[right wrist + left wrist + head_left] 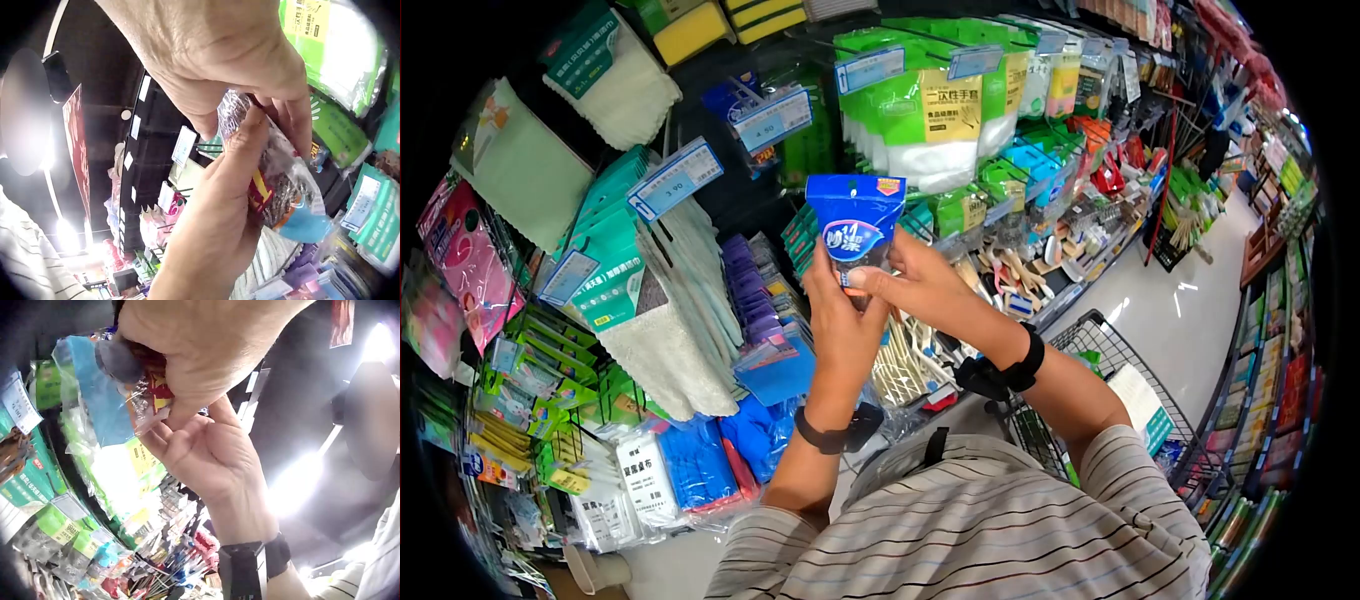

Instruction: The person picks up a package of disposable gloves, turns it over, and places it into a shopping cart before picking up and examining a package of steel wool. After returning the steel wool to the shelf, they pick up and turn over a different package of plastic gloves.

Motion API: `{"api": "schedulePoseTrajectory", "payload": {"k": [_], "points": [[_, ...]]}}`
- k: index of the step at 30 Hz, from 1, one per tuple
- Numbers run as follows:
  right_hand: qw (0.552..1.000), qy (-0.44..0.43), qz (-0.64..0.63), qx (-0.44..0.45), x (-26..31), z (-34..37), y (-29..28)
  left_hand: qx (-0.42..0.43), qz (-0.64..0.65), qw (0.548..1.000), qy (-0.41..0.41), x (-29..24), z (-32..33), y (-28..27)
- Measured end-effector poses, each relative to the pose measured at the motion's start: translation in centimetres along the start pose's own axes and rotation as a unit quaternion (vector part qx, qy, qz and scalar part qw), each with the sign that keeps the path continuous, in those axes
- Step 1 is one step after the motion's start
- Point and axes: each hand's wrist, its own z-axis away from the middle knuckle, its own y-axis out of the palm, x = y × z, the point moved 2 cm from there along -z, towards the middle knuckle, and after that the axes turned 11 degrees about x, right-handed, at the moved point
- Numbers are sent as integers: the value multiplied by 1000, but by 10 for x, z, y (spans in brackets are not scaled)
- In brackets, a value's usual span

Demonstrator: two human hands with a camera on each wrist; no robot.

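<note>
Both hands hold a pack of metal scourers [855,222] upright in front of the shelf. Its upper front is blue with white lettering. The right wrist view shows dark silvery coils through the clear side of the pack [290,187]. My left hand [845,315] grips the lower left part, with the thumb along the front. My right hand [928,278] pinches the lower right edge, its thumb crossing the front near the left thumb. In the left wrist view, the right hand [215,456] has its fingers curled at the pack's bottom.
Green glove packs [930,110] hang behind the held pack. Cleaning cloths [670,320] hang on hooks to the left, with price tags [675,178] sticking out. Wooden-handled brushes [1010,280] lie in lower bins. A black wire cart [1090,340] stands by the right arm.
</note>
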Motion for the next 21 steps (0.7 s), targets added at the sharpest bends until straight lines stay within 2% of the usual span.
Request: {"api": "schedulePoseTrajectory", "payload": {"k": [1,2,4,7,8,10,13,14,21], "points": [[1000,-21,2,-10,-4,-4,1,2,-29,999,20,-1,-1,-1],[1000,10,-18,-21,-2,-7,1,4,-57,998,40,-1,-1,-2],[999,5,-37,-21,-10,-15,-5,19,-84,994,61,1,-4,-6],[997,20,-68,-11,-9,-22,-13,39,-1,997,64,16,-15,-24],[997,31,-76,-8,-9,-24,-16,24,77,996,48,18,-18,-32],[995,57,-78,-4,-5,-27,-21,9,137,990,38,15,-37,-51],[996,28,-81,-1,3,-32,-22,6,228,972,50,5,-68,-65],[996,1,-91,-4,4,-34,-20,10,223,973,63,-3,-76,-69],[998,20,-60,-19,7,-34,-37,38,266,961,60,-23,-97,-78]]}}
